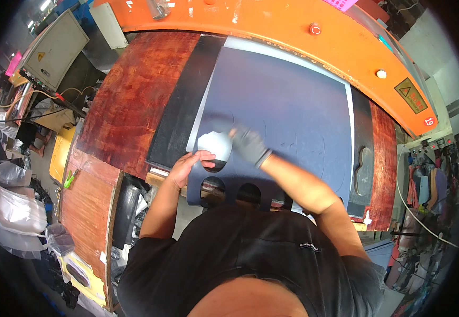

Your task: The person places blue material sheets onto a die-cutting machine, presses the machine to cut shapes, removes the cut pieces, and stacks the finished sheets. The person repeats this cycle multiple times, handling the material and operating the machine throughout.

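Note:
A large dark blue sheet [282,100] lies before me, with oval openings along its near side. Light and black surfaces show through one oval opening [216,148]. My bare left hand [190,165] is closed on the sheet's left margin, its fingertips reaching over that opening. My right hand [249,147], in a grey glove, is just right of the opening, fingers curled in and blurred. A dark smear lies by its fingertips; what they hold, if anything, cannot be made out. Faint curved outlines mark the sheet further right.
An orange machine beam [272,26] with buttons spans the far side. Under the sheet are a white board [349,132] and a black mat [179,105] on a reddish-brown table [134,90]. A curved cutting die [363,164] lies right. Plastic bags [15,208] and a wooden side table [89,211] are left.

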### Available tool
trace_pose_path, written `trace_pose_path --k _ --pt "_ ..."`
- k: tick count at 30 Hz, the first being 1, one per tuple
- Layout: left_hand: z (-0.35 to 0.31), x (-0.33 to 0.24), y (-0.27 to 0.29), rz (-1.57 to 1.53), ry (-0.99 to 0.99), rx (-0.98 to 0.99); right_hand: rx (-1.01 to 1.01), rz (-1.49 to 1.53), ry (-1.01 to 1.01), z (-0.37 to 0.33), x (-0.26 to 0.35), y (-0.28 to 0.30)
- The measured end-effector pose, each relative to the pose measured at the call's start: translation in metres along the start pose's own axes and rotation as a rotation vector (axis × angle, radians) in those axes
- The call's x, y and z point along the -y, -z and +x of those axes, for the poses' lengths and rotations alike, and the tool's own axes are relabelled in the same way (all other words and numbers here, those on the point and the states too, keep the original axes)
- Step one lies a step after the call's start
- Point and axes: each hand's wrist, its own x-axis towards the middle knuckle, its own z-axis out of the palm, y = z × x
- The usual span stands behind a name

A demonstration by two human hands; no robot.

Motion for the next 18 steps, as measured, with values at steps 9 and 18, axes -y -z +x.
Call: trace_pose_path --k 9,18 --pt "-0.012 0.001 -0.04 1.139 -0.677 -0.702 -0.557 0.271 0.119 0.019 0.008 0.16" --pt "0.03 -0.006 -0.068 0.868 0.225 -0.075 -0.029 -0.537 0.373 -0.096 -0.037 0.015"
